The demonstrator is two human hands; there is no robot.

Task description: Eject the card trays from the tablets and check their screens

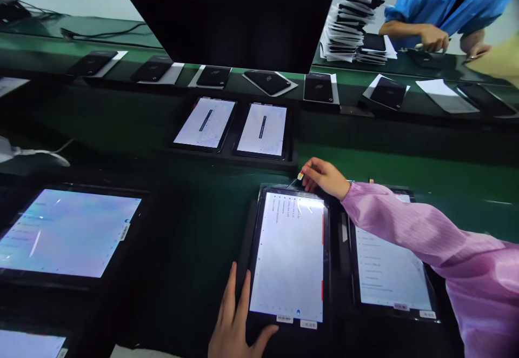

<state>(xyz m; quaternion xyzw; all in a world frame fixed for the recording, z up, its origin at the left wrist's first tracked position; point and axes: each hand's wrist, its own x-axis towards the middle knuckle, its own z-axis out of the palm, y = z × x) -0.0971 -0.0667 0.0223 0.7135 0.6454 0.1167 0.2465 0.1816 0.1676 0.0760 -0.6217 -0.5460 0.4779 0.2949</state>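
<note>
A tablet [287, 260] with a lit white screen lies in front of me, lines of small text near its far end. My left hand [237, 323] rests at its near left corner, fingers spread, thumb by the lower edge. At the far edge, my right hand [324, 177] pinches a small white and orange card [300, 176], which looks like a SIM card. A thin pin-like piece sticks out near the tablet's edge beneath it. Partly under my pink right sleeve lies a second lit tablet [391, 271].
More lit tablets lie left [68, 233] and beyond, including one [263, 129] in a dark tray. Black devices [213, 76] on white sheets line a ledge under a dark monitor [231, 17]. A tall stack [352, 22] stands near a co-worker in blue [441, 6]. A white cable [40, 152] lies left.
</note>
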